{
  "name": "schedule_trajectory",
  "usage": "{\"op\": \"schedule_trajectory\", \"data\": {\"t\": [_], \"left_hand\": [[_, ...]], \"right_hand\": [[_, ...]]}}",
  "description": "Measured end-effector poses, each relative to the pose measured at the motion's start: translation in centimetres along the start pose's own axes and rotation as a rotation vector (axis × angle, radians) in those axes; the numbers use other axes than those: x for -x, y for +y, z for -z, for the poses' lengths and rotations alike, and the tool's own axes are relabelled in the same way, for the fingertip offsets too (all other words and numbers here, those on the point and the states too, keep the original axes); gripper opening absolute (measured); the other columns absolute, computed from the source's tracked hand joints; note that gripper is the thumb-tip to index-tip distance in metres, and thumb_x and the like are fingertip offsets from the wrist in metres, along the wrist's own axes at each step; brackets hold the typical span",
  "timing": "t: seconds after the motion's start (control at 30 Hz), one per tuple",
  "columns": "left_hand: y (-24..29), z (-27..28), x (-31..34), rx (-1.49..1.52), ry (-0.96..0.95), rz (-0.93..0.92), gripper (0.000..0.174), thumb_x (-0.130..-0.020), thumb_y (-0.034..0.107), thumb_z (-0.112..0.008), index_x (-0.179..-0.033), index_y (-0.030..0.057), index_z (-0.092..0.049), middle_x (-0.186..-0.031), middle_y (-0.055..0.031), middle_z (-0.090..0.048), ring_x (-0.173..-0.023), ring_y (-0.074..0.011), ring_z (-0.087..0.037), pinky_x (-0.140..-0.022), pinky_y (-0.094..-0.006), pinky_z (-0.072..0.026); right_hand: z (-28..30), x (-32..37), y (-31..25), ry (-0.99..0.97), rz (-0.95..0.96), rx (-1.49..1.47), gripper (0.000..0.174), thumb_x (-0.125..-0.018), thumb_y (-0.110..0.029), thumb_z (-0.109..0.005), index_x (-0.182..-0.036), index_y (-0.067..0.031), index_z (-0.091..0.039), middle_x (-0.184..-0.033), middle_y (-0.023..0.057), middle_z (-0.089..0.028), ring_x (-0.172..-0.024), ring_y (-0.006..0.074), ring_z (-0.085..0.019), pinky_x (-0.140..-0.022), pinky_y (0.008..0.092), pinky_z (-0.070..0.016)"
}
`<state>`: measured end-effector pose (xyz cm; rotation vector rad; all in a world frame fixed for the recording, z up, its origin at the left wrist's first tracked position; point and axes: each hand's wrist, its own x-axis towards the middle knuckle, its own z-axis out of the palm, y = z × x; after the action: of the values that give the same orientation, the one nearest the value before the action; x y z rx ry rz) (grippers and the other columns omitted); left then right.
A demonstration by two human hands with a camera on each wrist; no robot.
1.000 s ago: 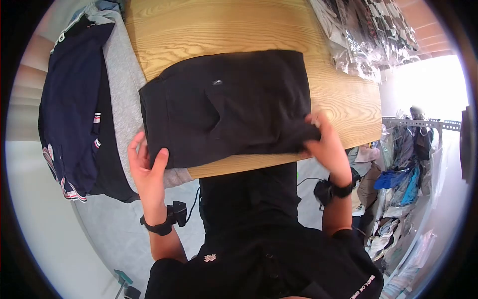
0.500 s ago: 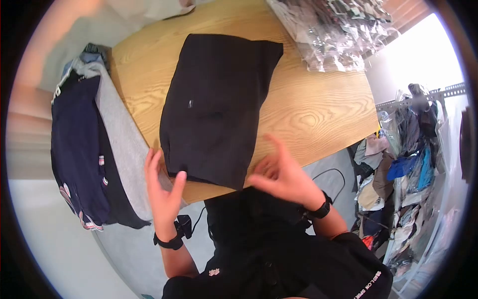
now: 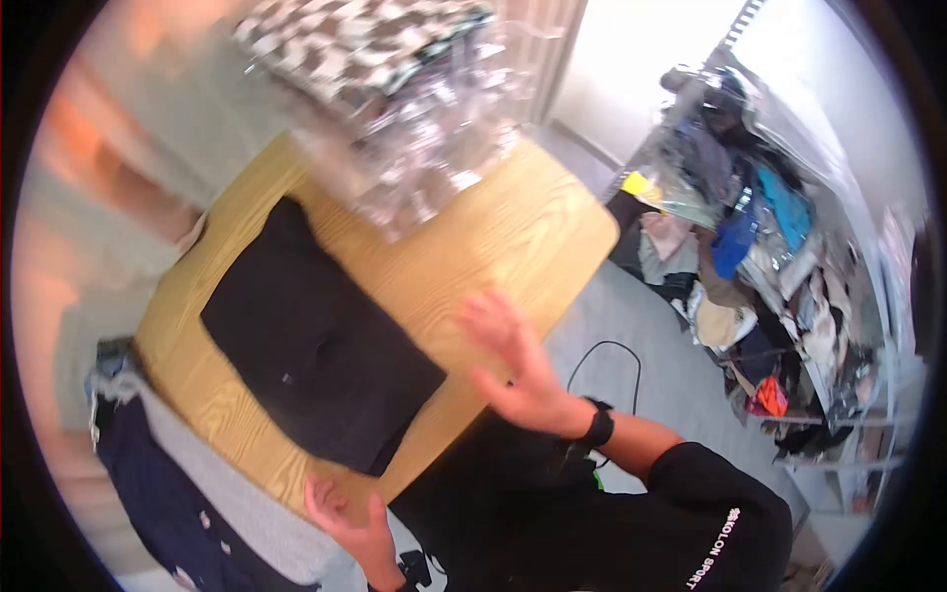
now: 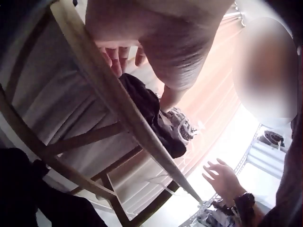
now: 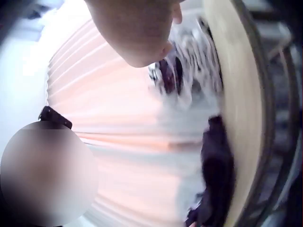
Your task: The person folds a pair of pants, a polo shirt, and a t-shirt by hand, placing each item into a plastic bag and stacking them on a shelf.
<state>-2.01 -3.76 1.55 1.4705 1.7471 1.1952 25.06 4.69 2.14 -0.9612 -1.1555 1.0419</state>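
Note:
A folded black garment (image 3: pixel 316 345) with a small pale logo lies flat on the wooden table (image 3: pixel 533 207). Just off its near corner, at the table's front edge, is my left hand (image 3: pixel 355 528), fingers relaxed and holding nothing. My right hand (image 3: pixel 518 370) is raised to the right of the garment, its fingers spread and blurred, with nothing in it. In the left wrist view the left hand (image 4: pixel 156 38) is beside the table edge, with the dark garment (image 4: pixel 147 109) beyond. The right wrist view has the right hand (image 5: pixel 137 28) above the table edge.
Clothes in clear plastic bags (image 3: pixel 395 118) are piled at the table's far side. Navy and grey garments (image 3: pixel 148 474) hang over its left edge. To the right stands a rack (image 3: pixel 769 276) full of bagged clothes, and a black cable (image 3: pixel 621 345) loops over the floor.
Both hands have let go of the black garment, and the right hand has lifted away from it. The garment has been turned on the table. The head view has swung to the right.

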Motion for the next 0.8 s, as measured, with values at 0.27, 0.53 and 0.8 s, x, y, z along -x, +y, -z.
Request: {"op": "schedule_trajectory", "data": {"t": [0.27, 0.53, 0.8], "left_hand": [[-1.3, -2.7, -1.3, -0.211, 0.081, -0.014, 0.068, -0.069, 0.011, -0.075, -0.127, 0.0006, -0.041, -0.109, -0.0104, -0.048, -0.100, -0.0230, -0.045, -0.089, -0.0346, -0.0342], [-0.5, -3.6, -1.6, -0.234, 0.153, -0.116, 0.057, -0.076, 0.006, -0.069, -0.125, -0.0005, -0.042, -0.114, -0.0133, -0.046, -0.103, -0.0246, -0.046, -0.092, -0.0360, -0.0354], [-0.3, -3.3, -1.6, -0.336, 0.147, -0.207, 0.053, -0.078, 0.012, -0.069, -0.123, -0.0004, -0.044, -0.117, -0.0165, -0.046, -0.109, -0.0292, -0.045, -0.094, -0.0372, -0.0353]], "right_hand": [[28.0, -4.7, -13.2, 0.727, 0.702, 1.617, 0.039, -0.070, 0.007, -0.053, -0.108, -0.0026, -0.052, -0.119, 0.0133, -0.052, -0.118, 0.0324, -0.044, -0.101, 0.0407, -0.0332], [45.7, -7.6, -21.3, 0.692, 0.104, 2.066, 0.020, -0.073, -0.012, -0.055, -0.089, -0.0112, -0.067, -0.117, 0.0126, -0.058, -0.123, 0.0347, -0.040, -0.099, 0.0477, -0.0333], [48.7, -11.5, -22.9, 0.842, 0.140, 2.012, 0.039, -0.079, -0.023, -0.055, -0.115, -0.0102, -0.056, -0.120, 0.0195, -0.055, -0.115, 0.0338, -0.049, -0.099, 0.0517, -0.0333]]}}
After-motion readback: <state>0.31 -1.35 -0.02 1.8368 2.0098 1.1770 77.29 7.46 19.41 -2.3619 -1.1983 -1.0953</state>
